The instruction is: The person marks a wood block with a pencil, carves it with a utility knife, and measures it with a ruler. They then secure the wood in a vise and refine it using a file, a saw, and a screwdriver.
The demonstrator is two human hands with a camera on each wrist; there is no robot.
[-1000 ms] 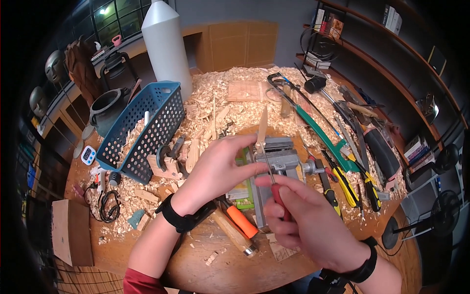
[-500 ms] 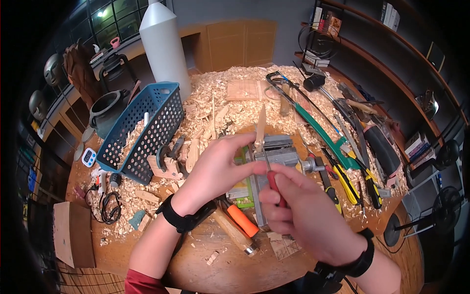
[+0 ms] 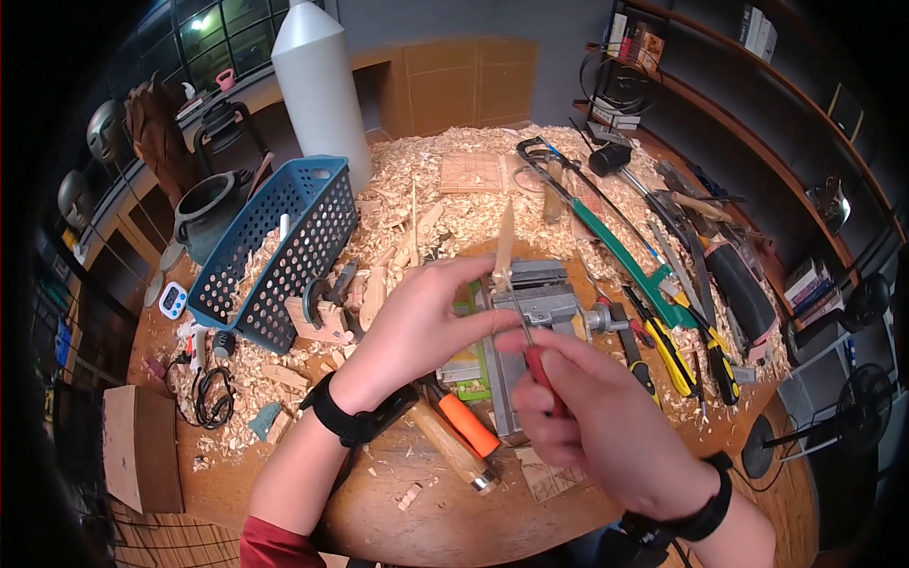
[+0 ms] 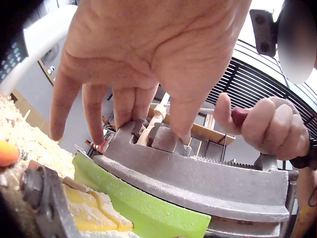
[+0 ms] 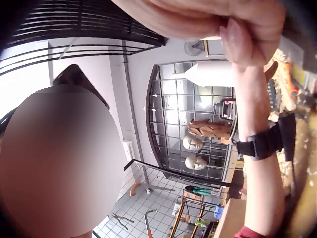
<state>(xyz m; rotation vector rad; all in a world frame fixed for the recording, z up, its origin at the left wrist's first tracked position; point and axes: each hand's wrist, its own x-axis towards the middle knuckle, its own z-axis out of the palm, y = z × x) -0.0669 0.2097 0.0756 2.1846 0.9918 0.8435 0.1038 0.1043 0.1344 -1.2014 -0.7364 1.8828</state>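
Note:
A slender pale wooden piece (image 3: 506, 237), with a pointed blade-like top, stands upright in the grey metal vise (image 3: 549, 309). My left hand (image 3: 412, 317) reaches over the vise; in the left wrist view its straight fingers (image 4: 92, 106) and thumb come down on either side of the wood. My right hand (image 3: 606, 417) grips the red handle of a slim file (image 3: 542, 367). The file's thin metal shaft slants up to the lower part of the wood, passing close by the left thumb. From the right wrist, the curled hand shows but the file is hidden.
Wood shavings (image 3: 454, 222) cover much of the table. A blue perforated basket (image 3: 327, 227) stands left. Saws, including a green-handled hacksaw (image 3: 606, 241), and yellow-black tools (image 3: 670, 360) lie right. An orange-handled tool (image 3: 469, 426) and a wooden handle (image 3: 454, 452) lie near the front.
My right hand moves the file up toward the wood, then draws it back down and slightly right. The left hand and the wooden piece stay in place.

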